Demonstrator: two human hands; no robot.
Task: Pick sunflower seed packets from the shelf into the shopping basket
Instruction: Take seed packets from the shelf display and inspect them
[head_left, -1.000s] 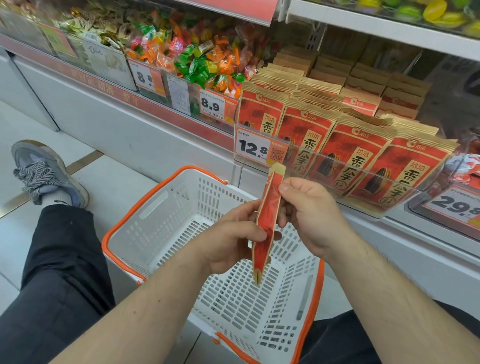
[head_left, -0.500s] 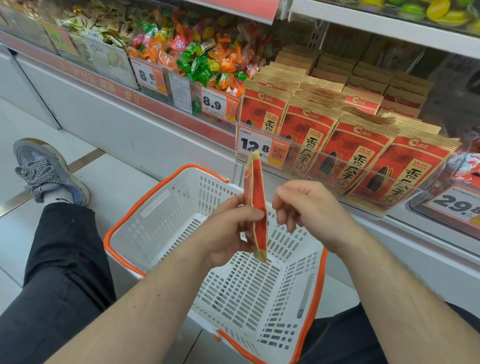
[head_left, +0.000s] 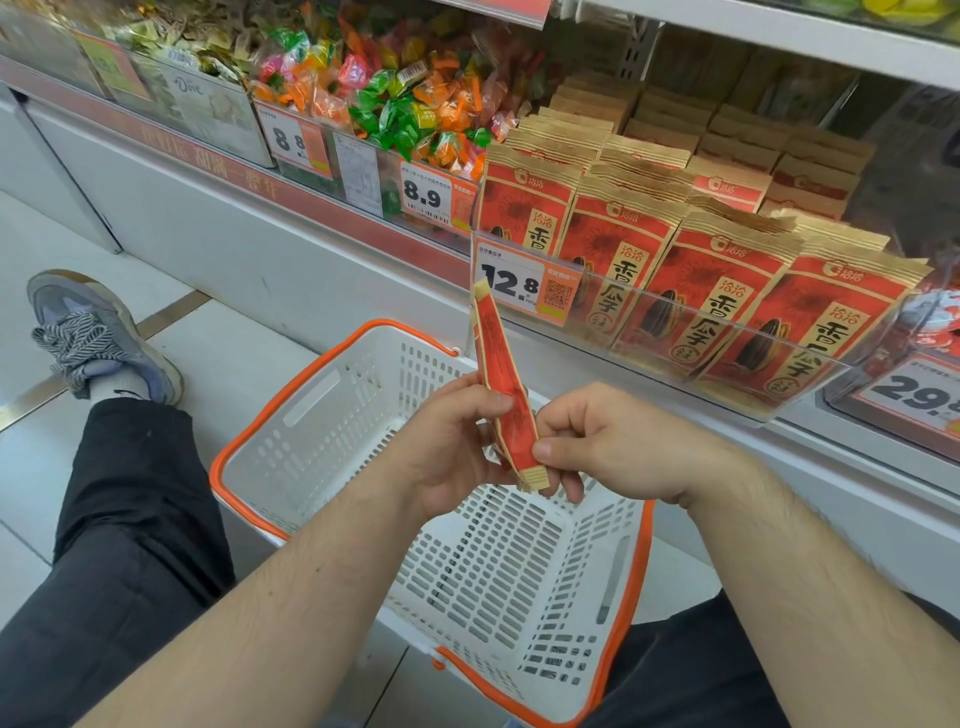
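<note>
Holding one sunflower seed packet (head_left: 506, 395) edge-on above the shopping basket (head_left: 332, 384), you have it tilted, its upper end leaning left toward the 12.8 price tag (head_left: 524, 283) and its tan sealed lower end down between your hands; your left hand (head_left: 452, 447) has its fingers curled round the packet's middle from the left, thumb across the red face; your right hand (head_left: 597, 441) pinches the lower end with thumb and fingertips, the other fingers curled under; the packet hangs over the basket's far half, clear of the basket floor; the basket is white plastic mesh with an orange rim, sitting on the pale tile floor (head_left: 62, 457) between your legs in dark trousers (head_left: 119, 519); just beyond it, the shelf (head_left: 322, 218) carries rows of matching red packets (head_left: 711, 291) standing upright behind a clear plastic lip (head_left: 727, 358); to their left lie bins of mixed wrapped candies (head_left: 395, 98) with tags reading 8.9 and 8.8; a further tag at the right edge begins 29; your grey sneaker (head_left: 98, 338) rests on the floor at the left.
</note>
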